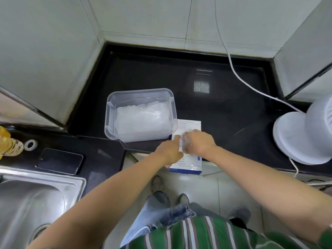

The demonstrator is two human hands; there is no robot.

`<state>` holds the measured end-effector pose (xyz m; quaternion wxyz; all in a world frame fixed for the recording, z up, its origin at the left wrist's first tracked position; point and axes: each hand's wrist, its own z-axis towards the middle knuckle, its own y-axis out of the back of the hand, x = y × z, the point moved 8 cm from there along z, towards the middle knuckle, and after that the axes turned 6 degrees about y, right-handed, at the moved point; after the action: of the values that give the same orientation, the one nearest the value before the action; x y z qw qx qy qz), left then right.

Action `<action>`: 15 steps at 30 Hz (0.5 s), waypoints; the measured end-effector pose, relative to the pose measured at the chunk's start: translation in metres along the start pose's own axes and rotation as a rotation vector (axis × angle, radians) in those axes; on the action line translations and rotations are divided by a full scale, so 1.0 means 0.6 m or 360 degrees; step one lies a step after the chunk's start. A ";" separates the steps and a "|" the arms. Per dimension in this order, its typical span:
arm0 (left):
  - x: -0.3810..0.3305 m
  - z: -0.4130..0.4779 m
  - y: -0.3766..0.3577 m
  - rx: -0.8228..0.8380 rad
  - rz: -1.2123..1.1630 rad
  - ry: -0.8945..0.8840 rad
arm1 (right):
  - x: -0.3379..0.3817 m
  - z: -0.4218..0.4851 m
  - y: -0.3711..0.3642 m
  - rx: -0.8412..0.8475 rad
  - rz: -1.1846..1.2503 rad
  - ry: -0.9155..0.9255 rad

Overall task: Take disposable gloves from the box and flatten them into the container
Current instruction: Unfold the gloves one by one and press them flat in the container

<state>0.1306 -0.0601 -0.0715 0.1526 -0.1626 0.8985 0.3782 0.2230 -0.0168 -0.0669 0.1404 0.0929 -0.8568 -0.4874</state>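
A white glove box [188, 125] with blue sides lies on the black counter, its near end jutting past the counter edge. My left hand [170, 150] rests on the box's left side, fingers reaching to the opening. My right hand [198, 141] sits over the middle of the box and pinches a clear disposable glove [185, 143] at the opening. Just left of the box stands a clear plastic container [139, 92] with a flat layer of clear gloves [143, 119] inside.
A white fan base [296, 139] with its cord [239, 76] stands at the right. A phone [60, 161], a tape roll [30, 145] and a bottle [9, 144] lie left of the container, by the steel sink [32, 198]. Tiled walls enclose the counter.
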 end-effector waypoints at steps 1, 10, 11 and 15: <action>0.008 0.001 -0.007 0.0028 -0.0019 0.0043 | 0.005 -0.002 -0.002 -0.0013 -0.0028 -0.0001; 0.024 0.013 -0.018 0.0094 -0.0164 0.0142 | -0.010 0.004 -0.010 -0.0280 0.0336 -0.0133; 0.025 0.014 -0.019 0.0091 -0.0133 0.0136 | -0.021 0.009 -0.011 -0.0311 0.0513 -0.0153; 0.022 0.021 -0.018 0.0022 0.0018 0.0091 | -0.057 0.017 -0.012 -0.0358 0.1422 -0.0150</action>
<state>0.1253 -0.0604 -0.0919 0.1259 -0.1672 0.9060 0.3680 0.2520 -0.0019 -0.0832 0.3068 -0.3235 -0.7600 -0.4728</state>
